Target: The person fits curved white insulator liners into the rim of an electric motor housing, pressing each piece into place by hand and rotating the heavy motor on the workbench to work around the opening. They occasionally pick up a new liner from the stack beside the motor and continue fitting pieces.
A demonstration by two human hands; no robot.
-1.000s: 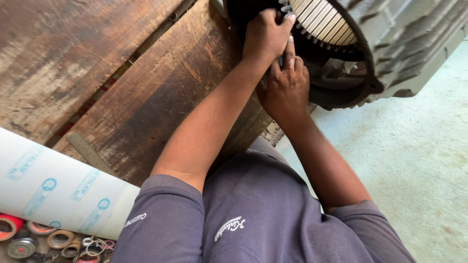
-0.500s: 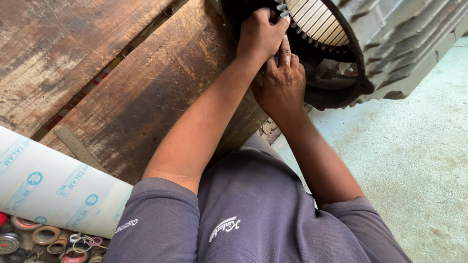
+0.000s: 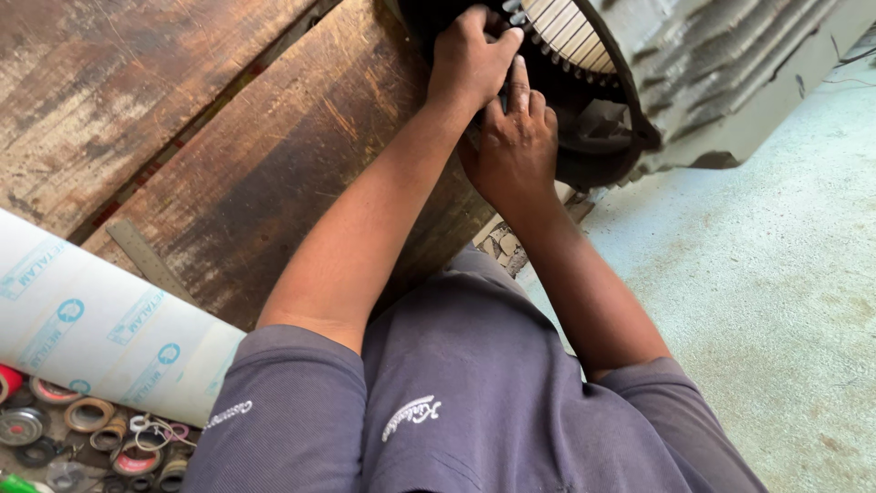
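Worn, stained wooden planks (image 3: 228, 155) lie beside a pale, gritty concrete floor (image 3: 776, 301). At the top we see a grey ribbed motor housing (image 3: 721, 64) with a round slotted stator core (image 3: 570, 32) at its dark mouth. Our left hand (image 3: 470, 59) curls its fingers over the toothed rim; our right hand (image 3: 516, 151) presses just below, forefinger extended. A smooth white roll (image 3: 100, 319) lies lower left.

A worn wooden table (image 3: 182, 137) of dark, scratched planks is carrying the work, with a gap running between two of its boards. A big grey ribbed motor housing (image 3: 712, 64) is resting at its far edge. A white printed roll (image 3: 100, 319) is lying across the near left corner, and a flat metal strip (image 3: 151, 260) is lying just beside it. Beyond the table, a pale concrete floor (image 3: 776, 292) is showing.
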